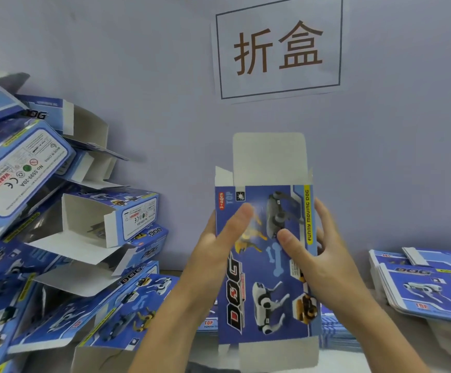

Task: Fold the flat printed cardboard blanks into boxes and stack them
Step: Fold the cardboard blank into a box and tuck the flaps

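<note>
- Box (266,265) — blue, upright between both hands, top flap standing open, white inside.
- Left hand (219,238) grips its left edge, thumb across the front; right hand (313,246) grips the right edge.
- Print reads "DOG", "FUNNY MOVING DOG", "TOP".

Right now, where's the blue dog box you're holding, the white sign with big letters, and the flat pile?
blue dog box (267,265), head view, printed front.
white sign (278,49), head view, its middle.
flat pile (428,289), head view, top blank.
</note>
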The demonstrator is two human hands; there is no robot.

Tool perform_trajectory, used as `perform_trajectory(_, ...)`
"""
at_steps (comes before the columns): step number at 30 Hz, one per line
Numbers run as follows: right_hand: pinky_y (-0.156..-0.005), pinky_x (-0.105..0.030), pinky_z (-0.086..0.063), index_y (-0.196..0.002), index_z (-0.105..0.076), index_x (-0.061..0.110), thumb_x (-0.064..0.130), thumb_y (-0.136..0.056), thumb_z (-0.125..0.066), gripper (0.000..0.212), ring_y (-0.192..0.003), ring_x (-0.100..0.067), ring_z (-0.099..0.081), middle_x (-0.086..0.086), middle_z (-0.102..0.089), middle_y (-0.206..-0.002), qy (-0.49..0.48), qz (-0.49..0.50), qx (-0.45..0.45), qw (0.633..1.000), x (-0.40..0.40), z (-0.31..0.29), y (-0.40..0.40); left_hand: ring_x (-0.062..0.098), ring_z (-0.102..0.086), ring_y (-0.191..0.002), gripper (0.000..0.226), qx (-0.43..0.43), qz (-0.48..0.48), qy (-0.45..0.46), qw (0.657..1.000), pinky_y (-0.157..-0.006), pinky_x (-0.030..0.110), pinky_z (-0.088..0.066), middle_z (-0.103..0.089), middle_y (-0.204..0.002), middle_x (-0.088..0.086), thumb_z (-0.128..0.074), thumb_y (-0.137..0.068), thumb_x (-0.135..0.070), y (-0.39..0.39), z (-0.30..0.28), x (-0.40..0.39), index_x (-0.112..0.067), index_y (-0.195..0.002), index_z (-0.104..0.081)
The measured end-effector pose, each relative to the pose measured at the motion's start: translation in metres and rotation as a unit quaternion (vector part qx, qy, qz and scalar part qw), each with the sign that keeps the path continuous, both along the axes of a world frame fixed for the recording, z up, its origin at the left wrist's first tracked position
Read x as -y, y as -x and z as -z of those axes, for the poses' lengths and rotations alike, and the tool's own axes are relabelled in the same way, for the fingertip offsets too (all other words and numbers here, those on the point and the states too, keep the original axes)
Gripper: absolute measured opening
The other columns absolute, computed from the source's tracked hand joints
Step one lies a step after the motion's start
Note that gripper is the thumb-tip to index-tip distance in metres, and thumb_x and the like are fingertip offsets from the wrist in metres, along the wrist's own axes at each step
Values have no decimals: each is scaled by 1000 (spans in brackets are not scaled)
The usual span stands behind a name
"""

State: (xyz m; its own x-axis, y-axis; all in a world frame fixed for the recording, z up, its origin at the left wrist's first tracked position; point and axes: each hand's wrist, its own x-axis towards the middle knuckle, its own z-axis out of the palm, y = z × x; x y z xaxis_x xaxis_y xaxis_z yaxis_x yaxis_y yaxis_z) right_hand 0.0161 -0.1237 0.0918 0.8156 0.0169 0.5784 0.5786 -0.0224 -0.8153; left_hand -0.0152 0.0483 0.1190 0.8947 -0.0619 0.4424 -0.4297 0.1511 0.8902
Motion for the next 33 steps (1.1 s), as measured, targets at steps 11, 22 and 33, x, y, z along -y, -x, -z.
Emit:
perform_trajectory(11,-95,-42,-54,-136,-32,62,68,-75,-62,68,-117,-10,-63,17,-64,-125,-52,-54,28,997,-9,-2,3,13,-74,-71,60,87,-120,11,989,-56,22,-57,-76,-83,-3,-62,-73,-56,-8,12,18,-46,-129,-42)
perform_trajectory(22,-91,-49,-55,-143,-20,59,71,-74,-59,80,-101,-14,-70,11,-69,-114,6,29,71,997,-12,3,0,-7,-70,-77,45,140,-50,23,989,-70,10,-52,-73,-84,-5,-50,-99,-6,-17,-4,0,-7,-144,-43)
perform_trajectory(33,-92,-40,-57,-145,-26,52,46,-87,-62,69,-113,-16,-66,9,-66,-125,-36,-52,120,991,-9,0,4,25,-74,-70,69,149,-136,46,978,-55,33,-60,-73,-93,-7,-73,-66,-53,4,3,25,-47,-127,-42)
